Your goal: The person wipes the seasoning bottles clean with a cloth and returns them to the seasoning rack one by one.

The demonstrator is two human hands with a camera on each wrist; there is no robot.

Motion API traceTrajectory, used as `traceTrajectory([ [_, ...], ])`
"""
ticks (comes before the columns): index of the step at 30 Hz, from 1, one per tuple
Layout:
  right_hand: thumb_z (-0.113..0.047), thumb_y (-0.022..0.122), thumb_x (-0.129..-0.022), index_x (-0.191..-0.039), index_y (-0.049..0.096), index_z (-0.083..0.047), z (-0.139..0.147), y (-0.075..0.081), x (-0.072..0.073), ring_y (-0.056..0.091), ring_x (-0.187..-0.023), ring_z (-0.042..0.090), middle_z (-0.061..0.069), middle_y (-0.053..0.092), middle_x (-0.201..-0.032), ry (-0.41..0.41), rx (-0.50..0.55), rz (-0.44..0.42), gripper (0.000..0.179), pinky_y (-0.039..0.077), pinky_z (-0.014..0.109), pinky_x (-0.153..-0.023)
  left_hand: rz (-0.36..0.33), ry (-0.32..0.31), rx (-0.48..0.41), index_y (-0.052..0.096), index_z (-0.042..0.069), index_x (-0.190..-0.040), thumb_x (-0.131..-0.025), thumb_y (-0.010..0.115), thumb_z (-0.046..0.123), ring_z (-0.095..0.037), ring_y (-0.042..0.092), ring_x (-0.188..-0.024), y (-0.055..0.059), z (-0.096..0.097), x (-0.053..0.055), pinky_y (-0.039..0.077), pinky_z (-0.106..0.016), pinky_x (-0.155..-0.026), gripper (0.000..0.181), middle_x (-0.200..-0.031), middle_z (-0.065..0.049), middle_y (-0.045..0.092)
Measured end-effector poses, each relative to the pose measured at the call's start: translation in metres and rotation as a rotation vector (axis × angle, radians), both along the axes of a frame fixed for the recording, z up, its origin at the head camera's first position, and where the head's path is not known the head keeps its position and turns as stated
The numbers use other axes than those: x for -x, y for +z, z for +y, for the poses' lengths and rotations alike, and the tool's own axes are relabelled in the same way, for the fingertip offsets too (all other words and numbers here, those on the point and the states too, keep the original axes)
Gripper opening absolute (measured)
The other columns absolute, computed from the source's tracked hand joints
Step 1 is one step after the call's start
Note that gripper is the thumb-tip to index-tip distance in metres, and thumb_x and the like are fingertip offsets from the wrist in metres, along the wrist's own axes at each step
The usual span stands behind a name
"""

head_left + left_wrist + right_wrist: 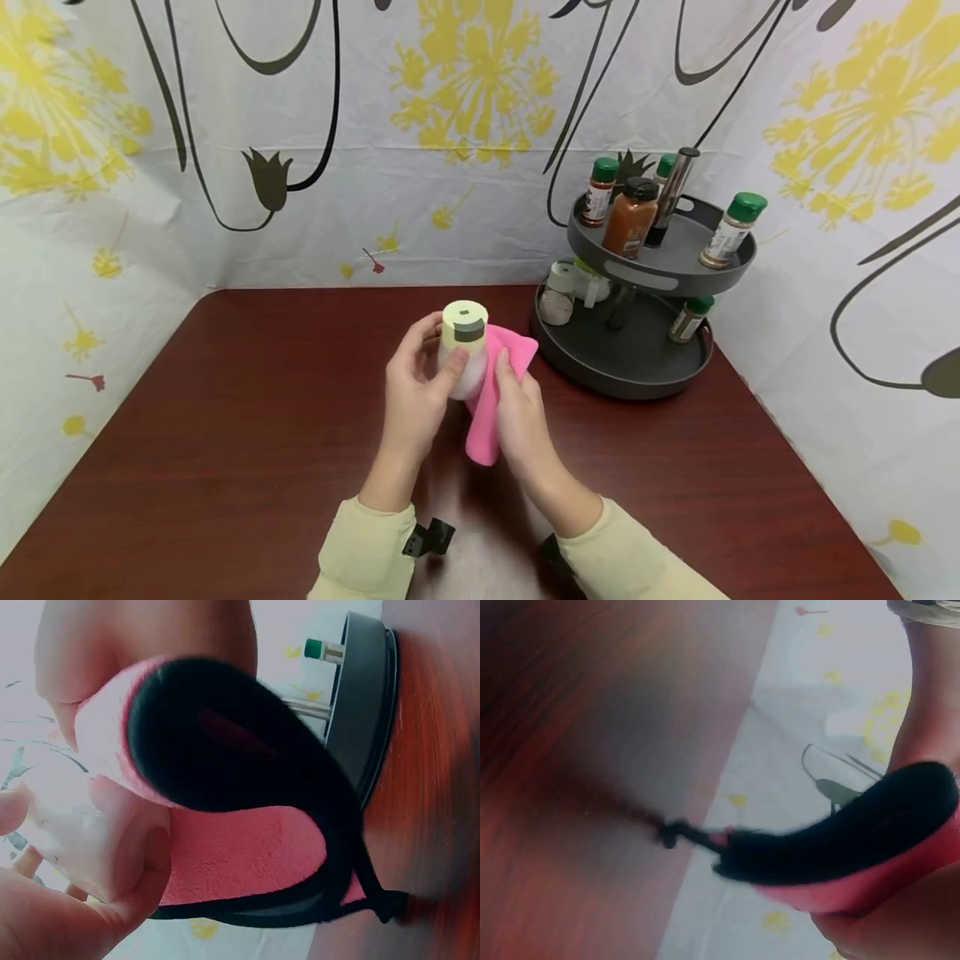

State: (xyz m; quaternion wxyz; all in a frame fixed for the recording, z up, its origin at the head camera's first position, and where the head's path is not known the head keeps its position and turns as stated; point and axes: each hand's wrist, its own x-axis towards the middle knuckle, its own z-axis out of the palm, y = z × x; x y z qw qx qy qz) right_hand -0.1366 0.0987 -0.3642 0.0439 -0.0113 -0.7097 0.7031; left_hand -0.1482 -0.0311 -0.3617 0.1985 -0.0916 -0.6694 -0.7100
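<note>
My left hand (414, 387) grips a small shaker jar (467, 379) with a pale yellow cap and whitish contents, held upright above the table. A pink cloth (486, 429) is pinched in my right hand (522, 417), its upper part against the jar's right side and its lower end hanging down. Seen from the left wrist, the cloth (240, 851) has black on its edge and one face, and the jar (97, 840) sits between the left thumb and fingers. In the right wrist view the cloth (840, 847) hangs from the hand, and the jar is hidden.
A dark two-tier turntable rack (622, 387) stands at the back right of the brown table (225, 433). Green-capped spice jars (726, 233) and an orange-brown bottle (630, 218) sit on top; a white-capped jar (558, 296) is below. Patterned white sheeting (337, 217) surrounds the table.
</note>
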Motion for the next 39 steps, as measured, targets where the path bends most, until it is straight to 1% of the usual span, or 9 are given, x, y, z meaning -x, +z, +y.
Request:
traceTrajectory([
  [4,-0.04,0.037,-0.116,-0.139,0.064,-0.007,0.0,0.006,0.005,0.064,-0.107,0.015,0.012,0.068,-0.127,-0.01,0.039,0.03,0.048,0.052,0.028,-0.094,-0.015,-0.017,-0.007,0.059,0.001,-0.146,-0.099,0.072,0.001,-0.027,0.06,-0.123,-0.004,0.003,0.007,0.047,-0.035,-0.112,0.049,-0.135,-0.022,0.064],
  [10,-0.039,0.034,-0.117,-0.151,0.053,-0.013,0.004,0.029,0.005,0.053,-0.14,0.013,0.0,0.059,-0.151,0.044,0.11,0.316,0.047,0.044,0.028,-0.117,-0.027,-0.049,-0.009,0.059,0.003,-0.147,-0.098,0.071,-0.001,-0.028,0.06,-0.128,-0.007,0.009,0.011,0.046,-0.044,-0.117,0.05,-0.139,-0.019,0.064],
  [14,-0.037,0.036,-0.116,-0.147,0.053,-0.006,0.001,0.022,-0.001,0.059,-0.128,0.014,0.007,0.063,-0.14,0.008,0.079,0.335,0.047,0.048,0.023,-0.107,-0.027,-0.071,-0.017,0.058,0.004,-0.148,-0.099,0.071,-0.001,-0.028,0.059,-0.13,-0.005,0.01,0.012,0.045,-0.046,-0.119,0.051,-0.141,-0.018,0.063],
  [21,-0.032,0.04,-0.116,-0.127,0.064,0.001,-0.004,-0.01,0.0,0.063,-0.103,0.019,0.013,0.067,-0.109,-0.015,-0.089,0.187,0.042,0.052,0.027,-0.089,-0.042,-0.038,-0.045,0.058,0.002,-0.148,-0.1,0.07,0.001,-0.026,0.061,-0.126,-0.001,0.002,0.012,0.048,-0.035,-0.114,0.049,-0.14,-0.019,0.063],
  [25,-0.037,0.04,-0.116,-0.131,0.065,-0.001,-0.002,-0.011,0.005,0.063,-0.106,0.02,0.015,0.069,-0.116,-0.007,-0.11,0.102,0.047,0.052,0.031,-0.092,-0.048,-0.03,-0.042,0.057,0.001,-0.149,-0.101,0.069,0.001,-0.029,0.06,-0.128,-0.002,0.0,0.014,0.045,-0.043,-0.118,0.05,-0.141,-0.021,0.063],
  [28,-0.034,0.039,-0.117,-0.146,0.06,-0.004,0.0,0.0,0.007,0.062,-0.123,0.02,0.013,0.066,-0.139,0.005,-0.057,0.142,0.046,0.051,0.034,-0.105,-0.058,-0.031,0.007,0.057,0.002,-0.15,-0.101,0.07,0.005,-0.029,0.06,-0.128,-0.004,0.002,0.016,0.047,-0.042,-0.115,0.05,-0.141,-0.021,0.064],
  [32,-0.031,0.039,-0.117,-0.153,0.052,-0.007,0.002,0.025,0.006,0.054,-0.14,0.017,0.006,0.058,-0.154,0.035,0.021,0.315,0.046,0.045,0.032,-0.118,-0.061,-0.015,0.065,0.059,0.004,-0.148,-0.1,0.072,0.006,-0.03,0.062,-0.128,-0.006,0.004,0.013,0.051,-0.032,-0.105,0.05,-0.139,-0.019,0.066],
  [35,-0.028,0.039,-0.116,-0.151,0.052,-0.005,0.001,0.036,0.003,0.055,-0.136,0.015,0.006,0.06,-0.149,0.031,0.039,0.411,0.044,0.045,0.025,-0.115,-0.054,-0.023,0.062,0.059,0.005,-0.148,-0.1,0.073,0.005,-0.029,0.062,-0.129,-0.004,0.006,0.009,0.053,-0.031,-0.106,0.05,-0.139,-0.017,0.066],
  [39,-0.023,0.043,-0.115,-0.142,0.056,0.002,-0.006,0.029,-0.001,0.06,-0.109,0.013,0.014,0.065,-0.124,-0.018,-0.005,0.435,0.039,0.049,0.02,-0.098,-0.028,-0.053,0.031,0.058,0.006,-0.149,-0.1,0.072,0.007,-0.026,0.061,-0.127,0.0,0.007,0.008,0.052,-0.035,-0.111,0.05,-0.14,-0.016,0.065],
])
